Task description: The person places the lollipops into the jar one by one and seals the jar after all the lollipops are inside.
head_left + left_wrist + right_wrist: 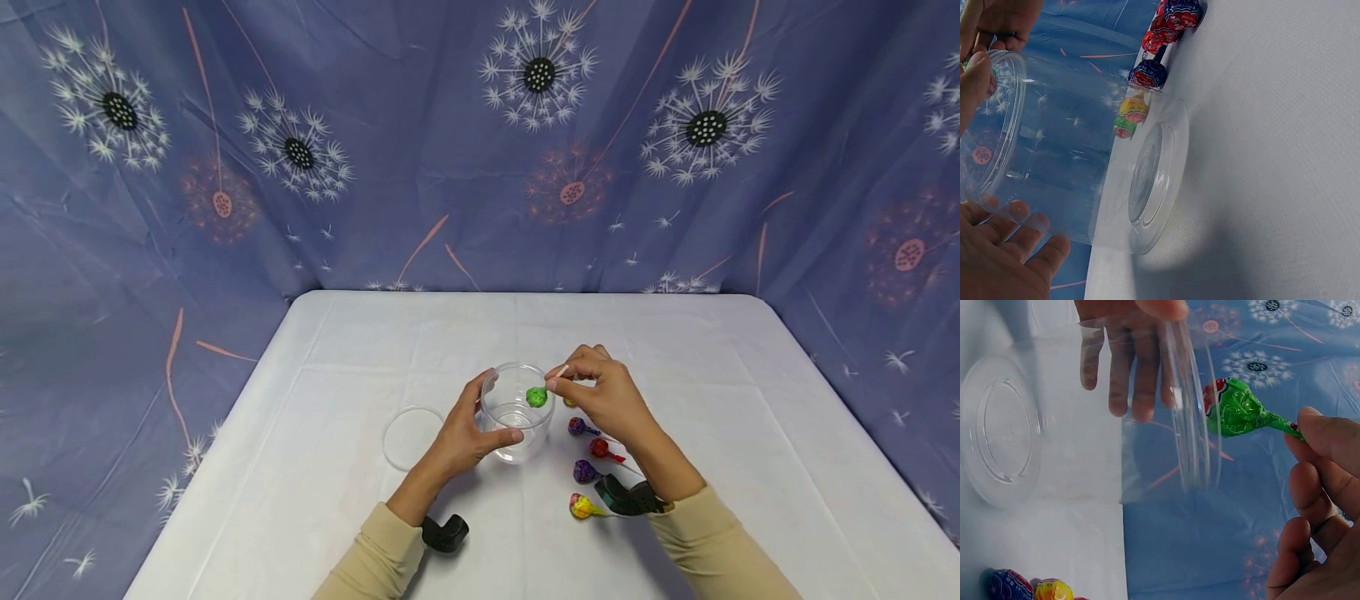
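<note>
My left hand (459, 437) holds a clear plastic jar (517, 442) round its side, thumb in front and fingers behind. The jar's mouth faces up and its inside looks bare. My right hand (611, 398) pinches the stick end of a green-wrapped lollipop (536, 397), whose head hangs at the jar's mouth. In the right wrist view the green lollipop (1238, 409) points head-first at the rim, with thumb and forefinger on its twisted wrapper. Beside the jar lie a yellow lollipop (581, 506), a red lollipop (599, 448) and purple ones (585, 472).
A clear round lid (386, 442) lies on the white-covered table (360, 358) left of the jar. In the left wrist view, a yellow and green lollipop (1134, 109) lies beyond the jar. A patterned blue curtain (420, 167) hangs behind the table.
</note>
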Available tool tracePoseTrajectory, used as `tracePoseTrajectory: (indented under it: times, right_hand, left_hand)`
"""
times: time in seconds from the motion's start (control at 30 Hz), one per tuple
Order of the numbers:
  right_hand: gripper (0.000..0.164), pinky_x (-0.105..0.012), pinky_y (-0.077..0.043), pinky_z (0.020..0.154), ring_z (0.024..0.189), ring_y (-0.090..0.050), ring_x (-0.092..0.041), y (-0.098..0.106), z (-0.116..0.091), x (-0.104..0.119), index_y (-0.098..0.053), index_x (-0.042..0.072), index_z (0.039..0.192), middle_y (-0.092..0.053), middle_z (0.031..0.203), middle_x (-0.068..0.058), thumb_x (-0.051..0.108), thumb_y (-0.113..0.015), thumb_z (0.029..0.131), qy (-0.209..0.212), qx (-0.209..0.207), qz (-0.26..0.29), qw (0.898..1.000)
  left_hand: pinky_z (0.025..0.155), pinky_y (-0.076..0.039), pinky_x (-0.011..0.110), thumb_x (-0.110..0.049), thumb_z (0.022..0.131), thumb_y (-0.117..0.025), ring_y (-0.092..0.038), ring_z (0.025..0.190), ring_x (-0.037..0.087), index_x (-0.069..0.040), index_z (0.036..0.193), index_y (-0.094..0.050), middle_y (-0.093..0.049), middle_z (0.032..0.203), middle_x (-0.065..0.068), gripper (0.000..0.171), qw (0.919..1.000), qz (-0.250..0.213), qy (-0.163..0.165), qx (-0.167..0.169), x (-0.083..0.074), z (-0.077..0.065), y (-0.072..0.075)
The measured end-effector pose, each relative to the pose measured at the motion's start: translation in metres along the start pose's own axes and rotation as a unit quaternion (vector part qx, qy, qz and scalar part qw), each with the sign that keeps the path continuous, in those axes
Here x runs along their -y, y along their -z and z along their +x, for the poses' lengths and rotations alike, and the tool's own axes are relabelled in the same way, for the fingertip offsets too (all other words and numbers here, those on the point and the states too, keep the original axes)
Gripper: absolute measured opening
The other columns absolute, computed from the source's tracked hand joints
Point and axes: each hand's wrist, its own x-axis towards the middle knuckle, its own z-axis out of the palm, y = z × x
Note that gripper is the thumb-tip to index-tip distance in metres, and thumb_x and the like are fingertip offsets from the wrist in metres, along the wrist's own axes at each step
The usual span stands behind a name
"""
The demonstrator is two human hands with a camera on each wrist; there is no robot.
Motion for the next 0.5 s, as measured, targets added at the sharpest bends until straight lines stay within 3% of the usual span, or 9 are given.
tracePoseTrajectory:
  times: [0.33, 0.5]
  right_hand:
    - [0.005, -0.031, -0.041, 0.078, 0.085, -0.045, -0.01, -0.016, 0.009, -0.004, -0.072, 0.026, 0.077, -0.06, 0.079, 0.012, 0.027, -0.073, 0.082, 0.04, -0.001, -0.042, 0.998]
    - [0.006, -0.03, -0.038, 0.072, 0.083, -0.045, -0.02, -0.024, 0.013, -0.006, -0.073, 0.026, 0.077, -0.061, 0.079, 0.012, 0.022, -0.073, 0.081, 0.053, 0.0, -0.054, 0.997]
  left_hand:
    - [0.112, -0.032, 0.047, -0.036, 0.071, -0.081, -0.037, 0.136, 0.032, -0.024, 0.146, -0.026, -0.036, 0.149, 0.006, 0.094, 1.0, -0.001, 0.0, 0.004, 0.001, 0.0, -0.001]
    - [0.114, -0.031, 0.047, -0.037, 0.072, -0.08, -0.035, 0.138, 0.029, -0.026, 0.147, -0.025, -0.033, 0.151, 0.005, 0.094, 1.0, 0.001, 0.001, 0.008, 0.0, -0.001, 0.0]
